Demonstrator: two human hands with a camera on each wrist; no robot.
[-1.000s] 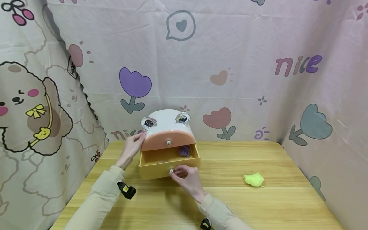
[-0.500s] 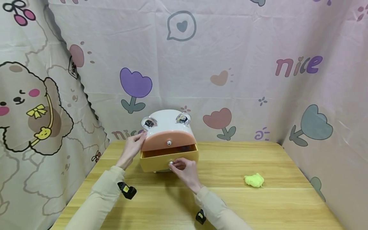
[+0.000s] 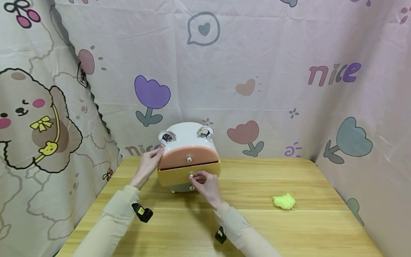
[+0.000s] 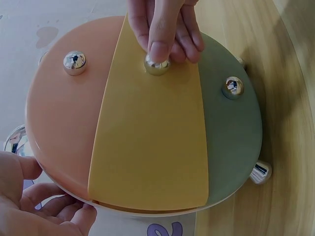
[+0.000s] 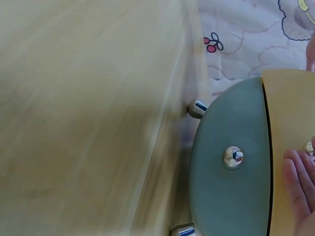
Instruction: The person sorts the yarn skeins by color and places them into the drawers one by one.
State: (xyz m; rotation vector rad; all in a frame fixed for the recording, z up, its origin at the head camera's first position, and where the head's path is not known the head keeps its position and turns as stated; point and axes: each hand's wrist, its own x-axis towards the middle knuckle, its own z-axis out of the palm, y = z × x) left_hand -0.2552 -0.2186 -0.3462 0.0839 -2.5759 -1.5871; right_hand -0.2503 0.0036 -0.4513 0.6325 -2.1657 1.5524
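Note:
A small rounded drawer box point(image 3: 184, 132) with a white top and two shiny frog-like eyes stands on the table. Its front has a peach drawer point(image 4: 66, 115), a yellow drawer point(image 4: 150, 132) and a green drawer point(image 4: 229, 128), each with a silver knob. My left hand point(image 3: 148, 166) touches the box's left side just below one eye, its fingertips at the rim. My right hand point(image 3: 208, 186) pinches the yellow drawer's knob point(image 4: 156, 65) between thumb and fingers. The yellow drawer protrudes slightly, with a thin dark gap along its upper edge; its inside is hidden.
A fluffy neon-yellow yarn bundle point(image 3: 284, 201) lies on the wooden table point(image 3: 257, 228) to the right. Patterned cloth point(image 3: 273, 43) hangs behind the table and along both sides. Short silver feet point(image 4: 261, 172) hold up the box.
The yellow drawer has slid inward from well out to nearly flush, pushed by my right hand at its knob. The purple yarn inside has gone from sight. My left hand stays in place.

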